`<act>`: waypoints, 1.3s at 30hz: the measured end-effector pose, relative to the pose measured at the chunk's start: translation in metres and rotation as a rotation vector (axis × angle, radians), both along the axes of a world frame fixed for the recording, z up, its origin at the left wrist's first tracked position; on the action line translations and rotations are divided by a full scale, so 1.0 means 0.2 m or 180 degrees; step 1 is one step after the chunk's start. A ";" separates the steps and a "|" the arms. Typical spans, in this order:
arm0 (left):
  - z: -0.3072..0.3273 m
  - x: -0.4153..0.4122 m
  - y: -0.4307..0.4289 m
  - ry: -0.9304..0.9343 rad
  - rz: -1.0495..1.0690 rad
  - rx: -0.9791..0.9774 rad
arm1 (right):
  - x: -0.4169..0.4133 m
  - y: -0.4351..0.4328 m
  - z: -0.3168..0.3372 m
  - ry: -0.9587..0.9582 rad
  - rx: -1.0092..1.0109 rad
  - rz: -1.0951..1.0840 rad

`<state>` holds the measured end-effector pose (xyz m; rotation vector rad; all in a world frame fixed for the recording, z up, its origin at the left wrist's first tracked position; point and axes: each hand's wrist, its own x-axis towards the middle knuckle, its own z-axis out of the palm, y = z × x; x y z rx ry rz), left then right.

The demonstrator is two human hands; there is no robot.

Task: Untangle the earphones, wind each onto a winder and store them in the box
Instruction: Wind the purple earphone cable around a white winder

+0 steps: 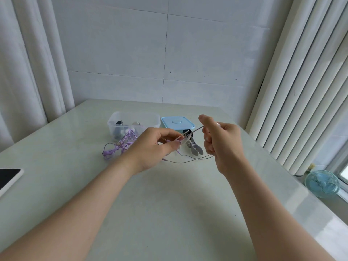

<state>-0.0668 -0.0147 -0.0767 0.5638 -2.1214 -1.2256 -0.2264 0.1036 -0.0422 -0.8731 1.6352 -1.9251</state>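
Pinched between thumb and fingers of the left hand [150, 146], just right of the tangled purple earphones [120, 146] lying before the clear box [131, 119], is a pale winder [183, 140]. A grey cord [195, 129] runs taut from it to the right hand [222, 140], whose curled fingers clamp it. Slack hangs below, above the table [169, 204]. Risks: overpulling could slip the winder or strain the cord, and the loose loop could snag.

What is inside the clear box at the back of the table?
The clear box holds a few dark and pale items, too blurred to identify. The purple earphones hide part of its front.
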 end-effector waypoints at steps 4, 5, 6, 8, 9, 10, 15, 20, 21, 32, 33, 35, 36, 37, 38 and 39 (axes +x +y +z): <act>-0.02 -0.02 -0.02 0.0252 0.0874 -0.0765 | -0.02 0.00 0.00 -0.0336 0.0295 0.0099; -0.02 -0.02 -0.02 0.0338 0.1158 -0.0895 | -0.03 0.00 0.00 -0.0371 0.0363 0.0261; -0.02 -0.02 -0.03 0.0425 0.1398 -0.0985 | -0.03 0.00 -0.01 -0.0360 0.0451 0.0475; -0.02 -0.02 -0.04 0.0571 0.1698 -0.1034 | -0.02 0.00 -0.01 -0.0277 0.0662 0.0987; -0.02 -0.02 -0.04 0.0620 0.1796 -0.1039 | 0.00 0.00 -0.01 -0.0283 0.0738 0.1192; -0.01 -0.01 -0.05 0.0663 0.1880 -0.1045 | 0.01 0.00 -0.01 -0.0327 0.0772 0.1316; 0.00 -0.01 -0.04 0.0728 0.1987 -0.0964 | 0.01 -0.02 -0.03 -0.0139 0.0682 0.1275; 0.00 -0.02 -0.04 0.0678 0.2016 -0.0883 | -0.01 -0.05 -0.06 0.0077 0.0473 0.0896; 0.00 -0.02 -0.04 0.0660 0.2041 -0.0842 | -0.01 -0.05 -0.07 0.0160 0.0393 0.0772; 0.00 -0.02 -0.04 0.0799 0.1588 -0.0453 | -0.02 -0.07 -0.11 0.0929 0.0430 0.0630; 0.00 -0.02 -0.05 0.0854 0.1508 -0.0430 | -0.01 -0.06 -0.12 0.1070 0.0522 0.0724; 0.00 -0.02 -0.05 0.0949 0.1399 -0.0418 | 0.01 -0.06 -0.12 0.1189 0.0639 0.0944; 0.00 -0.02 -0.05 0.0984 0.1375 -0.0419 | 0.01 -0.06 -0.12 0.1206 0.0677 0.1041; 0.00 -0.02 -0.05 0.1003 0.1372 -0.0427 | 0.02 -0.06 -0.12 0.1211 0.0694 0.1109; 0.00 -0.02 -0.04 0.1027 0.1378 -0.0441 | 0.02 -0.06 -0.12 0.1242 0.0672 0.1142; 0.01 -0.02 -0.04 0.1040 0.1394 -0.0452 | 0.02 -0.06 -0.12 0.1308 0.0624 0.1142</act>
